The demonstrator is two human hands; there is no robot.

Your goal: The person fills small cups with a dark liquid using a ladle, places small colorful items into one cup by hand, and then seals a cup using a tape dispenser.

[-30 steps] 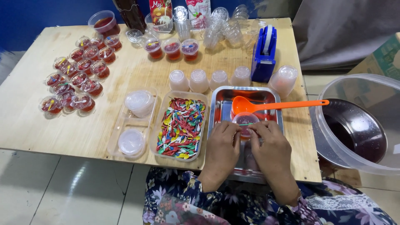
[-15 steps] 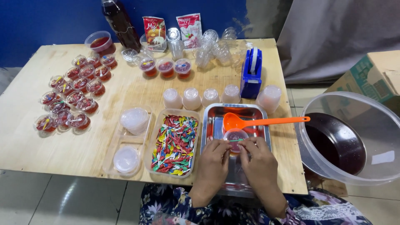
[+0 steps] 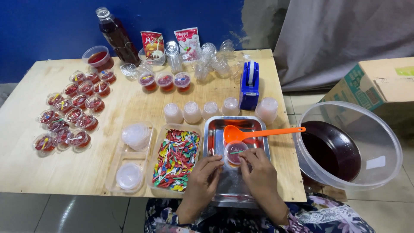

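Head view. A small clear plastic cup of red liquid (image 3: 235, 152) sits inside a rectangular stainless-steel tray (image 3: 213, 142) at the near edge of a pale wooden table (image 3: 129, 108). The right hand (image 3: 260, 174) lies at 5 o'clock from the cup; its fingertips touch the cup's rim and pinch a thin green pick laid across the mouth. The left hand (image 3: 202, 179) lies at 7 o'clock from the cup, fingers curled toward the cup's left side; whether they clasp anything cannot be told.

An orange plastic ladle (image 3: 241, 134) rests across the tray at 12 o'clock from the cup, its handle running to 3 o'clock over the tray's rim. A clear tray of multicoloured plastic picks (image 3: 177, 159) stands just beside the steel tray at 9 o'clock. A large clear plastic basin of dark red liquid (image 3: 345, 149) stands off the table at 3 o'clock. A blue tape dispenser (image 3: 249, 84) stands at 12 o'clock, with a row of lidded pale cups (image 3: 192, 112) near it. A cluster of filled red cups (image 3: 69, 112) occupies the table at 9 to 10 o'clock.
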